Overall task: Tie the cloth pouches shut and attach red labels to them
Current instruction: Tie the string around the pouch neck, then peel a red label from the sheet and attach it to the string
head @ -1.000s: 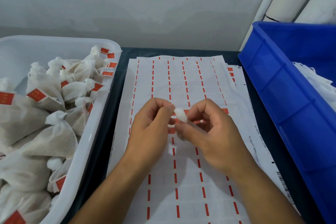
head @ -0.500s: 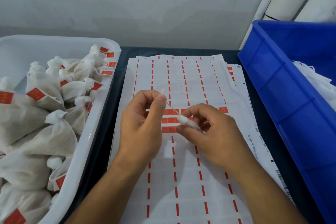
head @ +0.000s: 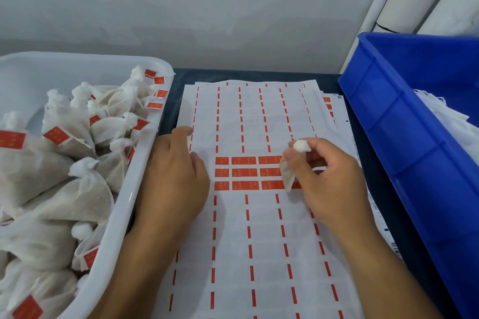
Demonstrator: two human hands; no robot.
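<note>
Dark tabletop, label sheet (head: 259, 228) central; I see my right hand (head: 326, 179) at 2 o'clock pinching a pouch (head: 300, 146), left hand (head: 173, 179) at 9, flat, fingers relaxed.

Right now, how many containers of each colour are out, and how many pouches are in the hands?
White tub: 1
Blue crate: 1
Pouch, pinched in the right hand: 1
Total: 3

Two hands (head: 171, 176) — one white tub (head: 121, 217), one blue bin (head: 404, 122), one held pouch (head: 289, 171).
</note>
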